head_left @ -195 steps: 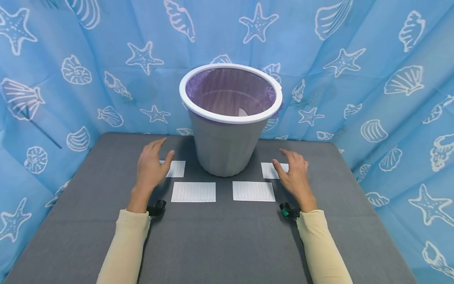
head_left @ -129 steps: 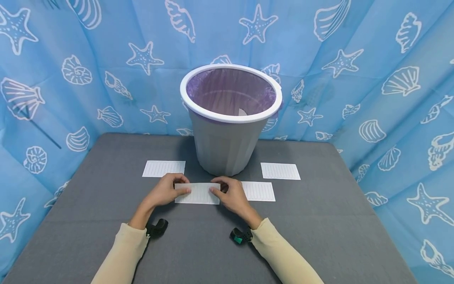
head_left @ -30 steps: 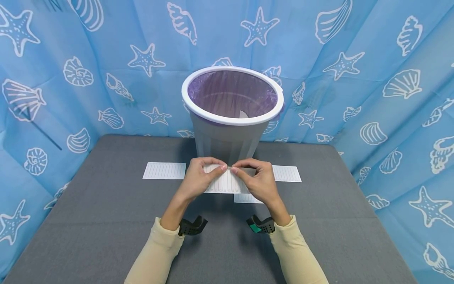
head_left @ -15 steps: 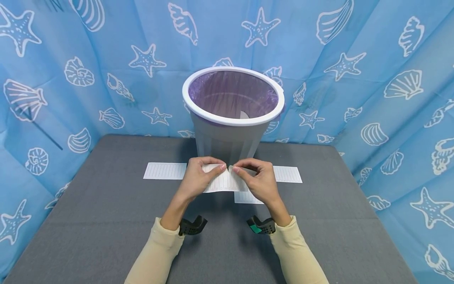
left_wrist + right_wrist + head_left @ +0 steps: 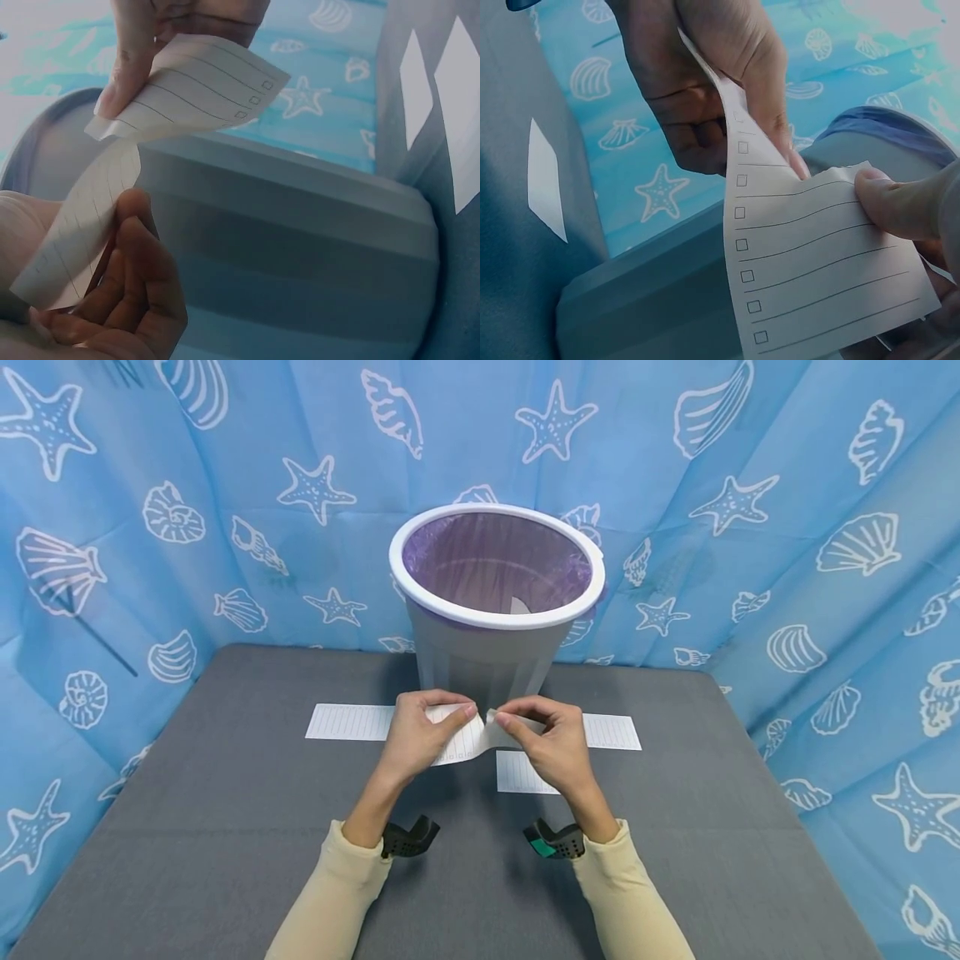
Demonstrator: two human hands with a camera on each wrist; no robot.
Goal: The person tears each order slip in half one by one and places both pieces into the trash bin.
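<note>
A white lined sheet of paper (image 5: 456, 745) with small checkboxes is held up between both hands, in front of the trash bin (image 5: 487, 652). My left hand (image 5: 417, 737) pinches it at the top edge between thumb and fingers. Just beside it, my right hand (image 5: 552, 742) pinches the same edge. Between the thumbs a tear runs down from that edge; in the left wrist view the two parts of the paper (image 5: 202, 90) meet only at a narrow spot. The right part bends away, and the right wrist view shows the checkboxes along the sheet's uncut edge (image 5: 742, 225).
Three similar sheets lie on the grey table (image 5: 225, 860): a back left sheet (image 5: 348, 722), a back right sheet (image 5: 615, 732) and a front right sheet (image 5: 521, 772). The bin has a purple liner (image 5: 465, 556) with something white inside. A blue shell-patterned curtain (image 5: 315, 410) hangs behind.
Both hands came inward, picked up the front left sheet and raised it before the bin. Over the last second a tear opened from its top edge, and the right part twisted away.
</note>
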